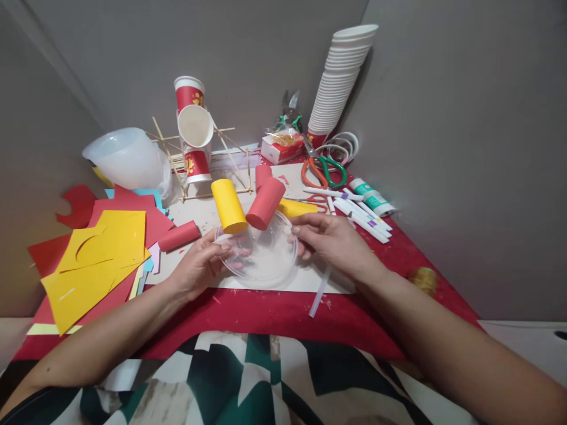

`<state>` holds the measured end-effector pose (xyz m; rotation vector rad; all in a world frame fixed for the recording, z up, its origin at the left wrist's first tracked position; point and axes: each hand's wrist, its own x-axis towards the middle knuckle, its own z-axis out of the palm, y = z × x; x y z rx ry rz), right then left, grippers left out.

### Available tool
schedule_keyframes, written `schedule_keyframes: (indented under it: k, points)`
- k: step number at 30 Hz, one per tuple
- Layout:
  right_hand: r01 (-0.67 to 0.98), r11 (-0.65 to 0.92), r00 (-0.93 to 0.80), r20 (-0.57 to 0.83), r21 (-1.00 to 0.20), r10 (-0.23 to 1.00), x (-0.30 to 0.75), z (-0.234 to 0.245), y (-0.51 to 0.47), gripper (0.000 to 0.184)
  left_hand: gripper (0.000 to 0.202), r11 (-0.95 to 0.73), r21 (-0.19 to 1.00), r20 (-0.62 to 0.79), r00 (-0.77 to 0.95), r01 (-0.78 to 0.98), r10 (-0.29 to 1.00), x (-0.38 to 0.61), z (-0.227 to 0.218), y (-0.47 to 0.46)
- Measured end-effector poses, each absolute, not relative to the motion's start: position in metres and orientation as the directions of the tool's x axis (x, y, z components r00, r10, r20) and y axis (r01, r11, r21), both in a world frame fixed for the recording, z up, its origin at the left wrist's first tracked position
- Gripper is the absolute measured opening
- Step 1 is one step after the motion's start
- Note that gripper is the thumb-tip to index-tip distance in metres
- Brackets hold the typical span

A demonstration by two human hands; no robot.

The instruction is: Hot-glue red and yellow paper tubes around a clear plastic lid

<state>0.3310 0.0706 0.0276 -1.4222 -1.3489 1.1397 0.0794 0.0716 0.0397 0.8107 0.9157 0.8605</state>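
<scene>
A clear plastic disc (pixel 266 260) is held between both hands above the table. My left hand (pixel 201 265) grips its left rim with fingers curled under it. My right hand (pixel 330 239) pinches the right rim. On the disc's far edge stand a yellow paper tube (pixel 229 205) and a red paper tube (pixel 266 202), both tilted. Behind them lie another red tube (pixel 262 173) and a yellow tube (pixel 296 208). A further red tube (pixel 178 235) lies on the table to the left.
Yellow and red paper sheets (pixel 100 251) pile at the left. A stick frame with red-and-white cups (pixel 195 136) stands at the back, beside a translucent tub (pixel 126 156). At the right are stacked cups (pixel 339 79), scissors (pixel 323 168), markers (pixel 358 212) and a glue tube (pixel 372 198).
</scene>
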Motion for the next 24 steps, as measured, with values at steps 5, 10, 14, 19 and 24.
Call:
schedule_keyframes:
  k: [5, 10, 14, 19, 24]
  points:
    - [0.116, -0.132, -0.076, -0.141, -0.984, 0.987, 0.329, 0.028, 0.067, 0.028, 0.039, 0.51, 0.818, -0.375, 0.425, -0.266, 0.824, 0.085, 0.037, 0.067]
    - [0.328, 0.099, 0.076, 0.13, -0.94, 0.989, 0.337, 0.027, 0.062, 0.029, 0.035, 0.533, 0.802, -0.391, 0.437, -0.269, 0.81, 0.081, 0.033, 0.068]
    - [0.571, 0.363, 0.117, 0.511, -0.736, 0.852, 0.343, 0.032, 0.054, 0.031, 0.033, 0.583, 0.776, -0.391, 0.542, -0.24, 0.744, 0.077, 0.026, 0.07]
    - [0.62, 0.685, -0.313, 0.68, -0.382, 0.663, 0.337, 0.036, 0.051, 0.032, 0.031, 0.665, 0.735, -0.439, 0.654, -0.133, 0.616, 0.079, 0.021, 0.066]
    - [0.633, 0.73, -0.482, 0.606, -0.259, 0.633, 0.333, 0.032, 0.054, 0.032, 0.027, 0.673, 0.738, -0.46, 0.693, -0.049, 0.555, 0.081, 0.021, 0.063]
